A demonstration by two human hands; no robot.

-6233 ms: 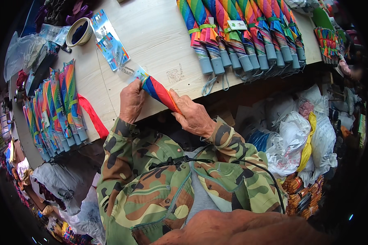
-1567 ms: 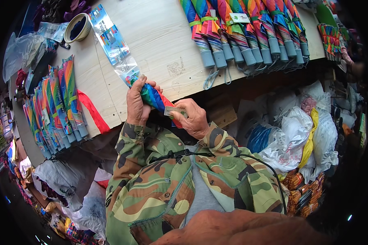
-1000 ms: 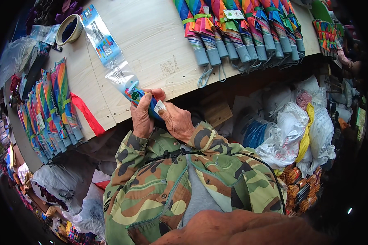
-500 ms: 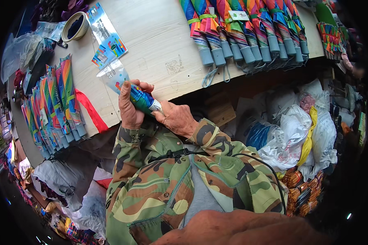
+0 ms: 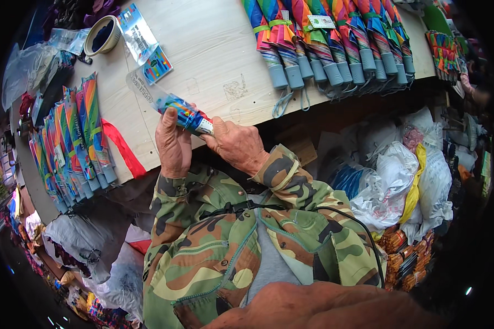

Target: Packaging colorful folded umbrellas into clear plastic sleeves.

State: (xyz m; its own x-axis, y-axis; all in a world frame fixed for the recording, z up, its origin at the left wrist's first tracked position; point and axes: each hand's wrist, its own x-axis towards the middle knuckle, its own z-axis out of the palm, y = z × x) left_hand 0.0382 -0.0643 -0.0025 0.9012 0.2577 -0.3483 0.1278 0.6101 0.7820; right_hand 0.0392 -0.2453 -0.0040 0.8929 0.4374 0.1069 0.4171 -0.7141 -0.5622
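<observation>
- Gripping a folded rainbow umbrella, both hands meet at the near edge of the wooden tabletop.
- The left hand is wrapped around the umbrella's middle from below, fingers curled shut on it, thumb lying up along its side.
- The right hand pinches the umbrella's lower end, where a white band shows, between thumb and fingers.
- The umbrella sits partly inside a clear plastic sleeve, whose loose upper end lies tilted up and to the left over the tabletop.
- A printed card lies on the tabletop just beyond the sleeve, with a longer blue packet above it.
- A tape roll rests near the far left corner.
- A row of sleeved umbrellas lies along the left edge, a red strap beside them.
- A second row of bare umbrellas with grey handles lies at the far right, handles toward the person.
- Camouflage sleeves cover both forearms.
- White plastic bags are heaped below the tabletop on the right.
</observation>
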